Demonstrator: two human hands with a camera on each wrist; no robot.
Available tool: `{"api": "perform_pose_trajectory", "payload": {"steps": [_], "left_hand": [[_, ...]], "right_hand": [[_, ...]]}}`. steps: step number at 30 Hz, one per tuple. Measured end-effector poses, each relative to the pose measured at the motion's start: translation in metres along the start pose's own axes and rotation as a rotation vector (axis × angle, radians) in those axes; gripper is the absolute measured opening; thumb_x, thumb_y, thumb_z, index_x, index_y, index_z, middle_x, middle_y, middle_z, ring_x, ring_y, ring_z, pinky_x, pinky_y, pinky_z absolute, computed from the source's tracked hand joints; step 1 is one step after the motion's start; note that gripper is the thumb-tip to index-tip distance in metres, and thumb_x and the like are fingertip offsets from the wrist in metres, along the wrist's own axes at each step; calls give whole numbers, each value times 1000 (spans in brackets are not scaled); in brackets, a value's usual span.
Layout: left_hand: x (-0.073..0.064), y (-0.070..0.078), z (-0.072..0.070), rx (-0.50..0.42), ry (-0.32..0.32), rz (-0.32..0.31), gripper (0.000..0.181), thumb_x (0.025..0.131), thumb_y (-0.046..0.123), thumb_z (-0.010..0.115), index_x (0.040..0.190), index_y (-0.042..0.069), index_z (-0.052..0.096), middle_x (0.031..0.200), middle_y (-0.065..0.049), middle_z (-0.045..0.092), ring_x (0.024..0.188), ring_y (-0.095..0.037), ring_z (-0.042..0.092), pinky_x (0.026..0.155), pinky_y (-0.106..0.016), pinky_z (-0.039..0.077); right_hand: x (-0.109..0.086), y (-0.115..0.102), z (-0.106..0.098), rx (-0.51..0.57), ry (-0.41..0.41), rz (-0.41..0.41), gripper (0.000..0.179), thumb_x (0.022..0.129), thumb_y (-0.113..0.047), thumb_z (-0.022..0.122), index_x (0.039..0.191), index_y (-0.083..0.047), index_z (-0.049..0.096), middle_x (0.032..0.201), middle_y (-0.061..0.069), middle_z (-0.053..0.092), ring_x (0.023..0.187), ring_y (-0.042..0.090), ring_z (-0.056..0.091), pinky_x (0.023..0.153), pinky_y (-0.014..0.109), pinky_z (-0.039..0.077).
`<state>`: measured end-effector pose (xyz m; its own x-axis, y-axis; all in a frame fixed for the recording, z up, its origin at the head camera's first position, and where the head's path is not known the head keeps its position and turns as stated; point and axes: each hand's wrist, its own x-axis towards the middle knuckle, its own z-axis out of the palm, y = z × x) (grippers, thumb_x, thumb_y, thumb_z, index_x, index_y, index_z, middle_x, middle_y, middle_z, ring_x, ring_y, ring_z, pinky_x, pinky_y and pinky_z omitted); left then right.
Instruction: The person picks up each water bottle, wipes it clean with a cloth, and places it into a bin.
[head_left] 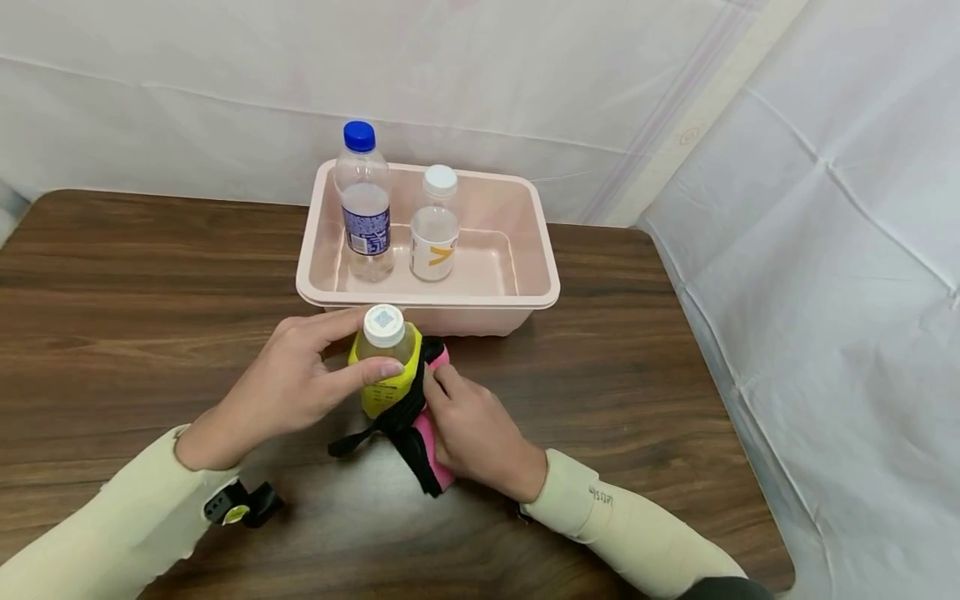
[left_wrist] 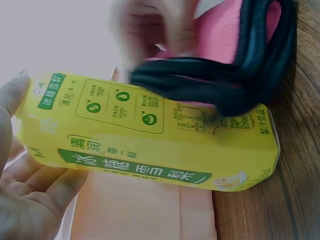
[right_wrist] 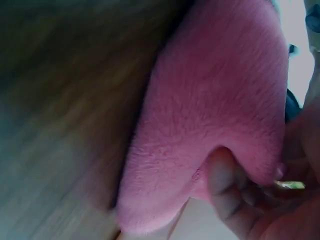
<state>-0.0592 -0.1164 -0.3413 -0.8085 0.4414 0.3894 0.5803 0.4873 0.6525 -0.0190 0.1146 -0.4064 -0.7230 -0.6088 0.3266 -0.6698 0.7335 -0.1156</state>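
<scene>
A pear drink bottle (head_left: 381, 398) with a yellow label and white cap stands upright on the table. My left hand (head_left: 288, 383) holds it near the top, thumb on the near side and fingers round the back. In my right hand (head_left: 480, 429), a fuzzy pink cloth (head_left: 426, 437) with black edging is pinched between thumb and fingers. The cloth's black part lies against the bottle's right side, and a black strip sticks out to the left. Up close in the right wrist view, the thumb presses into the pink pile (right_wrist: 200, 110). Chinese print covers the yellow label (left_wrist: 150, 135).
Just behind the bottle is a pale pink tub (head_left: 431, 300). Inside it stand a clear bottle with a blue cap (head_left: 367, 200) and a clear bottle with a white cap (head_left: 433, 229). White sheeting (head_left: 225, 67) hangs behind the wood-grain table (head_left: 135, 317) and on its right.
</scene>
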Motion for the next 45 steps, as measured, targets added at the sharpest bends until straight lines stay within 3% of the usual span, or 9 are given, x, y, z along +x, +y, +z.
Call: {"api": "perform_pose_trajectory", "payload": {"steps": [5,9,14,19,23,29,36,41,45], "left_hand": [[1,3,-3,-91,-58,-74,42,91,21,83,130,15,70,119,-2,77,96,0,66,82,-10,54],[0,8,-5,-211,-98,-165,41,93,20,81,128,14,63,119,-3,76,103,0,70,85,-12,56],[-1,10,-7,-217,-89,-156,32,93,18,81,122,15,67,111,0,75,95,-3,66,83,-13,55],[-4,10,-12,-239,-72,-123,35,92,14,81,126,18,72,125,2,70,110,1,64,95,-10,54],[-6,13,-19,-174,-82,-98,40,93,16,80,132,22,72,132,2,68,116,2,61,95,-7,51],[-5,19,-20,-111,-114,-68,41,96,19,77,136,25,69,140,0,68,124,-12,64,98,-4,47],[-6,17,-11,2,-32,-22,41,87,22,86,126,25,74,127,4,75,105,-6,66,87,-8,49],[-7,18,-8,17,-12,-58,43,86,25,87,126,22,74,113,7,78,88,-4,63,77,-13,52],[-8,19,-7,-34,-36,-125,44,88,27,86,129,19,71,115,5,77,95,-7,68,81,-10,54]], "right_hand": [[4,5,-2,-29,-222,3,33,87,-5,68,120,-3,69,99,5,61,69,10,58,61,25,59],[6,15,-9,101,-271,71,30,91,-3,65,120,-8,72,99,2,61,72,11,58,65,26,56],[4,28,-28,336,-71,129,37,93,2,65,126,-12,73,102,0,62,84,10,57,73,24,53],[6,34,-49,486,211,54,36,93,8,62,122,-10,74,105,3,63,93,13,58,77,25,54],[15,32,-61,521,319,-7,34,96,7,62,125,-7,73,108,7,63,97,16,58,78,26,54],[28,22,-65,489,278,-24,36,97,3,64,131,-9,70,110,7,63,95,15,60,79,23,55],[30,13,-64,276,191,-15,49,93,2,64,140,-12,65,106,4,62,88,13,60,75,25,55],[27,13,-53,183,159,-17,42,89,5,60,127,-10,71,97,2,59,78,13,58,69,26,55],[25,16,-39,164,93,-36,31,89,5,58,112,-9,75,92,2,57,71,12,53,65,25,51]]}}
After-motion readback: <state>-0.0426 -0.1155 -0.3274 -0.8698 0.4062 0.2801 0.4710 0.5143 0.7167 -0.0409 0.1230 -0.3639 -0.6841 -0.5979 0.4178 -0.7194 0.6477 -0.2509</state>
